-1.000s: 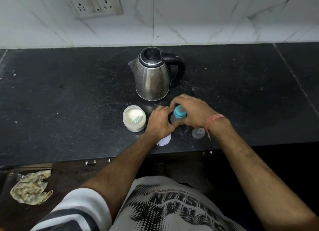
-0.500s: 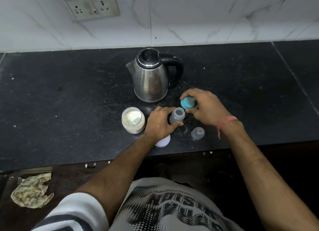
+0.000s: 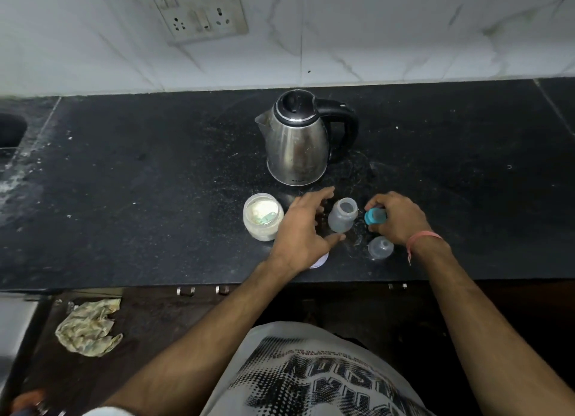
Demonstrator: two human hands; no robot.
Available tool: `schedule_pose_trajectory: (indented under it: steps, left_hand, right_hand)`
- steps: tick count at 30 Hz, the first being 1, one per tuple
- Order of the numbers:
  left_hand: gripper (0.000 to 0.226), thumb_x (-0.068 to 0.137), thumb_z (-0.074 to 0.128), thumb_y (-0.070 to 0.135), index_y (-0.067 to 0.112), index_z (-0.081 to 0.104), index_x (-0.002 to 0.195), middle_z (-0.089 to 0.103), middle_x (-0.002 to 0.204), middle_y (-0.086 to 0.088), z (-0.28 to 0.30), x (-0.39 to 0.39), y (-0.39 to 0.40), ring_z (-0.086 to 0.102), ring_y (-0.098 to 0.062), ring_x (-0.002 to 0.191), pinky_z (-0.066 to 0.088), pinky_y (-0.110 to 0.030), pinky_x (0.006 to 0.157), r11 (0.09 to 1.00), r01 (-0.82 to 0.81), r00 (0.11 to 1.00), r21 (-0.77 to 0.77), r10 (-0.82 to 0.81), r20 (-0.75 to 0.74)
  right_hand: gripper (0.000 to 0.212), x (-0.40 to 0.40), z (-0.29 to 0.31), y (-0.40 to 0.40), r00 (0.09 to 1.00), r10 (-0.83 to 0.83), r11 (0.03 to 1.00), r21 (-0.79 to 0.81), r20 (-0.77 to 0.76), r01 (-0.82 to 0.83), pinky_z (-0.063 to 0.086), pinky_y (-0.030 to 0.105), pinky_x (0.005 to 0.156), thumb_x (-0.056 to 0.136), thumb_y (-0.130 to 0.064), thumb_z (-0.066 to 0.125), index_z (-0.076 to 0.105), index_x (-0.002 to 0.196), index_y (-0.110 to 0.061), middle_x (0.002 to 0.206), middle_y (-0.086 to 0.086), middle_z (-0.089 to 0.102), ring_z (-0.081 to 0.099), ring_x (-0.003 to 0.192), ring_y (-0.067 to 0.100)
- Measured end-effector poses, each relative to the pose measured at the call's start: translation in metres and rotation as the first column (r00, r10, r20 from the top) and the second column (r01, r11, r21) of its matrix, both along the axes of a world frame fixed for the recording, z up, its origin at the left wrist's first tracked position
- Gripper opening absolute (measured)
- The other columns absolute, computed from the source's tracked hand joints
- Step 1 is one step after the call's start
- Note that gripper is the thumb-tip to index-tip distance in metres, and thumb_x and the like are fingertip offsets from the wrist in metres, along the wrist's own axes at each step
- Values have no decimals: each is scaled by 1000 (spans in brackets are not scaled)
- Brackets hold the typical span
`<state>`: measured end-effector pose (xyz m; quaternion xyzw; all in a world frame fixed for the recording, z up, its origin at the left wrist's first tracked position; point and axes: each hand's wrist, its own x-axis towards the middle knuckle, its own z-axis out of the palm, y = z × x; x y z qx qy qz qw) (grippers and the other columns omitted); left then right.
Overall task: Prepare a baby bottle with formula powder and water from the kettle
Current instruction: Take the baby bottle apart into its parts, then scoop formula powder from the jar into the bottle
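A small clear baby bottle (image 3: pixel 342 218) stands uncapped on the black counter (image 3: pixel 155 198). My left hand (image 3: pixel 303 229) is open just left of it, fingers spread, not gripping. My right hand (image 3: pixel 396 218) is shut on the teal nipple ring (image 3: pixel 374 216), held low to the right of the bottle. An open jar of formula powder (image 3: pixel 263 216) with a scoop inside sits left of my left hand. The steel kettle (image 3: pixel 298 142) stands behind, lid shut.
A clear dome cap (image 3: pixel 380 247) lies on the counter under my right wrist. A white lid (image 3: pixel 319 262) peeks out beneath my left wrist near the counter's front edge. A crumpled cloth (image 3: pixel 87 328) lies on the floor. A wall socket (image 3: pixel 199 11) is above.
My right hand unscrewed the teal ring from the bottle and carried it down to the bottle's right. My left hand released the bottle and opened.
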<state>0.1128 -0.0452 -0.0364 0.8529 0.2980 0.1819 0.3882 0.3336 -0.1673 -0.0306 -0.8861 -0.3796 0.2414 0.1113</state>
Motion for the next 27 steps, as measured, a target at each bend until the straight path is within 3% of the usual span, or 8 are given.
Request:
schedule_pose_trajectory:
  steps: [2,5,7,10,13,17,22,27]
  left_hand:
    - [79,81,102,33,31,67,153,70,133,19,17,-17,-1,57,-4,108,52,-25,95,989,-106,988,99,94,120]
    - [65,81,102,34,31,75,140,70,122,18,31,-43,9,57,-12,108,46,-23,96,945,-280,942,167,237,236]
    - [72,76,104,36,31,73,141,67,129,15,28,-58,23,55,-15,116,47,-28,103,924,-347,927,160,311,210]
    - [100,63,108,43,35,62,151,58,145,13,12,-74,40,49,-18,136,41,-40,120,927,-364,930,86,356,92]
    - [111,59,106,52,35,57,157,57,151,14,-2,-81,46,45,-15,143,42,-45,125,919,-393,919,9,392,45]
    - [100,65,106,52,29,66,153,69,141,14,-8,-83,43,55,-14,132,50,-40,115,889,-458,888,-24,458,41]
    - [102,71,102,55,28,59,160,72,141,20,-7,-79,33,55,-9,134,45,-19,107,838,-538,839,-96,543,35]
    - [107,69,102,59,26,59,162,73,141,15,-13,-82,35,57,-11,134,53,-33,111,840,-533,841,-103,539,49]
  right_hand:
    - [63,3,4,2,999,16,1000,-12,-47,-16,55,46,104,76,-13,99,71,129,-32,128,-2,61,62,124,25]
    - [70,4,22,5,994,12,996,93,-105,-3,56,45,106,79,-2,93,68,137,-33,130,0,60,62,124,24]
    - [69,0,39,8,1000,-14,974,228,-9,16,56,47,106,79,3,88,68,133,-35,125,-4,63,61,121,22]
    - [48,-25,67,20,979,-72,879,475,191,-28,56,50,97,83,-4,80,73,121,-32,107,-8,66,62,103,19]
    - [29,-64,84,40,993,43,785,611,114,-104,59,42,83,89,-12,78,78,110,-31,94,-9,65,63,82,18]
    - [16,-112,80,75,950,295,817,486,107,-309,59,38,77,94,-30,80,82,108,-36,91,-11,64,59,72,5]
    - [28,-143,75,106,860,473,847,170,192,-504,52,41,93,103,-48,71,77,128,-37,115,-9,65,68,114,23]
    - [30,-151,79,128,881,425,903,-33,208,-428,55,41,96,96,-47,79,81,120,-29,122,2,76,72,116,32]
